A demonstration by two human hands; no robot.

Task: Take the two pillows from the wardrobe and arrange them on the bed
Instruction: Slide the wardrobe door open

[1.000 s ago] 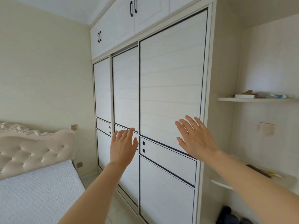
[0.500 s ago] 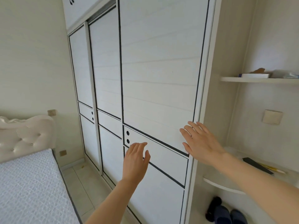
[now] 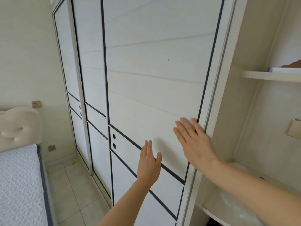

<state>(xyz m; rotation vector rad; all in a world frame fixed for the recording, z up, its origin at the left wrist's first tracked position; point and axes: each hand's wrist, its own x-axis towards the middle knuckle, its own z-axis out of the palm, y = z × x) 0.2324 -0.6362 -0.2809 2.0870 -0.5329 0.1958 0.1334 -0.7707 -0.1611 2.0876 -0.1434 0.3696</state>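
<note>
— What lies at the left?

— The bed point(image 3: 17, 185), with a white textured cover and a padded headboard point(image 3: 17, 126), runs along the left edge; bare floor tiles point(image 3: 71, 190) separate it from the wardrobe point(image 3: 154, 70).

— And the wardrobe?

— Tall, upright, all sliding doors shut. No pillows show.

— The hands?

— Left hand point(image 3: 149, 163) flat and spread, holding nothing, at the nearest door point(image 3: 154, 98). Right hand point(image 3: 194, 142) likewise spread, empty, by that door's right edge. A shelf point(image 3: 268, 75) is mounted on the right.

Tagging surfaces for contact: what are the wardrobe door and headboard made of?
Door: looks like white laminated board, matte, with faint horizontal grooves and dark trim lines; could be painted wood.
Headboard: cream padded leather or faux leather, judging by its button tufting and soft sheen.
</note>
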